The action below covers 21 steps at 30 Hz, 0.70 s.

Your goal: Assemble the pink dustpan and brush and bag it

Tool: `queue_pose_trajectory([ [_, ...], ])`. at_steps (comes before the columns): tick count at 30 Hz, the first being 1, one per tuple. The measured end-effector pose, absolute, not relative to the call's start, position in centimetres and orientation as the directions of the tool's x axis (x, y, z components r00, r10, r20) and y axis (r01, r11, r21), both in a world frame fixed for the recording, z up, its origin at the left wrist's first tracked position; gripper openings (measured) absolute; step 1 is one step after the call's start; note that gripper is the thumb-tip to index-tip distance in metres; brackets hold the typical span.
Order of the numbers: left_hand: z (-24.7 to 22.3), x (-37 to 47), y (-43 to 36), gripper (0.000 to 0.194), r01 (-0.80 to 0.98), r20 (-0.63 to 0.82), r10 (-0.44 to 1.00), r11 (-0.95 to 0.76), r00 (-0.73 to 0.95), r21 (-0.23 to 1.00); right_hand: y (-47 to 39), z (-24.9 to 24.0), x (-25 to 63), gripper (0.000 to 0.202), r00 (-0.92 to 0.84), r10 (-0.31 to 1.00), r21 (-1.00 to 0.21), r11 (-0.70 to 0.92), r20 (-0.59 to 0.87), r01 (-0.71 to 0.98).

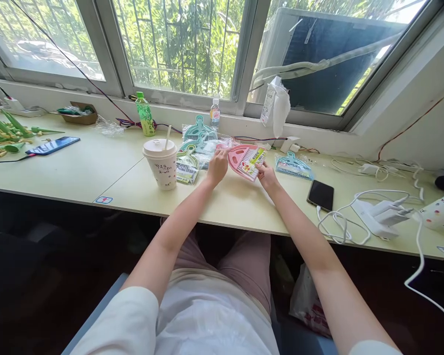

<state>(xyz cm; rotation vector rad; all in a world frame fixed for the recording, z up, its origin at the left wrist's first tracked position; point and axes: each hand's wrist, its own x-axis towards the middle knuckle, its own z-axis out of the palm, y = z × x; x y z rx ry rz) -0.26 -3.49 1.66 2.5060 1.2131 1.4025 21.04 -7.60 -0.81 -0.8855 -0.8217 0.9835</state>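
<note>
A pink dustpan-and-brush set [237, 157] with a green and white label is held up over the table between both hands. My left hand [218, 166] has its fingers closed at the set's handle end. At the label's lower right edge, my right hand [267, 177] pinches the set between thumb and fingers. Similar sets in clear wrapping lie around: a teal one [200, 132] and a green one [188, 165] left of my left hand, and a blue one [294, 166] right of my right hand.
A lidded cup [162, 167] stands left of my left forearm. Bottles [145, 116] stand by the window. To the right are a black phone [320, 195], white cables and a power strip [375, 219]. Another phone [53, 146] lies far left near green items [7, 130].
</note>
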Motion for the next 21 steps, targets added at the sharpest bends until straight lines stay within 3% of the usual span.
queue_pose_trajectory([
  [3,1.8,-0.2,-3.7,0.052,0.571,0.74,0.603,-0.734,0.298,0.368,-7.7,-0.6,20.8,0.029,0.314,0.931,-0.896,0.291,0.186,-0.335],
  [11,2.1,-1.3,-3.0,0.055,0.484,0.822,0.555,-0.758,0.126,0.437,-7.9,-0.1,20.8,0.032,0.356,0.907,-0.889,0.341,0.226,-0.305],
  [16,1.2,-0.8,-2.3,0.051,0.405,0.835,0.503,-0.827,0.224,0.39,-8.1,-0.2,20.9,0.03,0.448,0.873,-0.898,0.341,0.192,-0.28],
  [21,0.5,-0.1,-1.9,0.051,0.329,0.865,0.436,-0.878,0.248,0.348,-8.3,-0.1,20.3,0.03,0.37,0.905,-0.894,0.331,0.21,-0.303],
])
